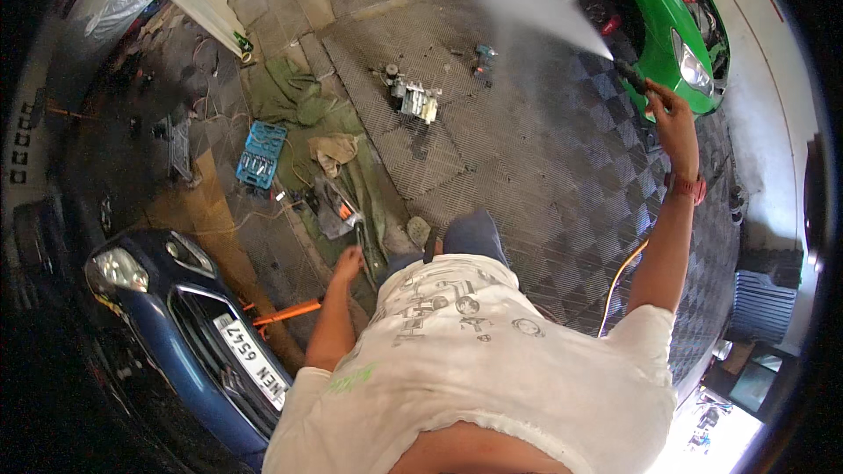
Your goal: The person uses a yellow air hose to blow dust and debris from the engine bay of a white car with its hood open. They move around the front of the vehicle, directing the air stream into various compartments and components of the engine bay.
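At the upper right, my right hand (674,118) is closed around a black spray gun (629,75), with the arm stretched forward. A white jet of spray (536,0) fans out from its tip to the upper left, in front of the green car's wheel arch. The green car (645,31) stands just beyond this hand. My left hand (349,263) hangs low at my side, over the green cloth and near a clear plastic bag (335,211). It is small in the picture, and its fingers are mostly hidden. A grimy metal machine part (414,101) sits on the floor mat ahead.
A blue tool case (261,154) lies opened by the crumpled green tarp (290,92). Beyond the metal part is a cordless drill (485,60). A dark blue car (189,333) and an orange jack handle (290,311) are at left. A yellow hose (617,285) runs beside my right arm.
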A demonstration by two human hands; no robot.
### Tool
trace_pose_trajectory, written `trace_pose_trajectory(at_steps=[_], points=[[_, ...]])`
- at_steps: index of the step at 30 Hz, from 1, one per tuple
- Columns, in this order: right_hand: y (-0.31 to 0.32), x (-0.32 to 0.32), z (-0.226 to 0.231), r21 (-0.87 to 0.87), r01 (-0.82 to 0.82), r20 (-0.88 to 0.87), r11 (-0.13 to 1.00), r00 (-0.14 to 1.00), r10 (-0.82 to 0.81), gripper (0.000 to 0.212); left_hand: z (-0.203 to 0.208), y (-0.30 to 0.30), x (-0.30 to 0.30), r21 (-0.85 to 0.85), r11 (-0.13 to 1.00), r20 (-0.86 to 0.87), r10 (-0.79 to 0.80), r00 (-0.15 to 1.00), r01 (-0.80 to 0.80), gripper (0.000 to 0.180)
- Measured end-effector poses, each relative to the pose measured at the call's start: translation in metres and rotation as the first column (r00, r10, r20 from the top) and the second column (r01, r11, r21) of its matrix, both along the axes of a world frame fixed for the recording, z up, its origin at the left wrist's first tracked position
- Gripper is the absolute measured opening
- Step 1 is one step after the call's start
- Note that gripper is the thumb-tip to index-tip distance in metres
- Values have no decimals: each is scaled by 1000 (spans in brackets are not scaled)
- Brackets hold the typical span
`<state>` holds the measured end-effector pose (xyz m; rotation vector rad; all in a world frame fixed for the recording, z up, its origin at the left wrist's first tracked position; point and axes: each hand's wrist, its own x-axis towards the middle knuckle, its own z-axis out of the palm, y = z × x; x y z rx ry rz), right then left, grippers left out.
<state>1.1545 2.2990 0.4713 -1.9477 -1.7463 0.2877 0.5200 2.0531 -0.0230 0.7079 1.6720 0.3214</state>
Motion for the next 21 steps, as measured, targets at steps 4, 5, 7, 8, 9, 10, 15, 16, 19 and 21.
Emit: trace_pose_trajectory(at_steps=[4,5,7,8,9,10,15,16,19,21], points=[[124,-47,7,19,-61,-134,998,989,63,34,110,234,32,317,893,-43,-323,945,320,57],[157,-61,3,9,-77,-212,997,974,77,33,146,291,55,407,855,66,-379,923,322,57],[227,-95,-16,39,-98,-272,994,957,105,33,216,396,117,643,662,167,-613,772,386,49],[265,-115,-28,85,-125,-303,989,942,145,33,250,439,147,723,611,275,-682,678,321,49],[301,-133,-41,137,-147,-331,980,926,185,33,280,479,175,689,637,362,-716,597,346,58],[336,-153,-52,111,-115,-368,987,918,149,34,306,517,199,696,645,472,-741,477,314,68],[496,-268,-99,-7,-123,-653,992,752,89,38,366,660,237,393,914,791,-391,470,100,103],[526,-290,-103,-8,-118,-666,993,741,82,40,366,688,228,336,940,809,-318,495,55,103],[606,-346,-107,-89,-79,-740,993,673,-13,47,361,771,208,292,947,875,-208,437,-135,101],[638,-362,-107,143,-218,-785,965,568,245,45,358,819,196,346,900,802,-137,582,-265,76]])
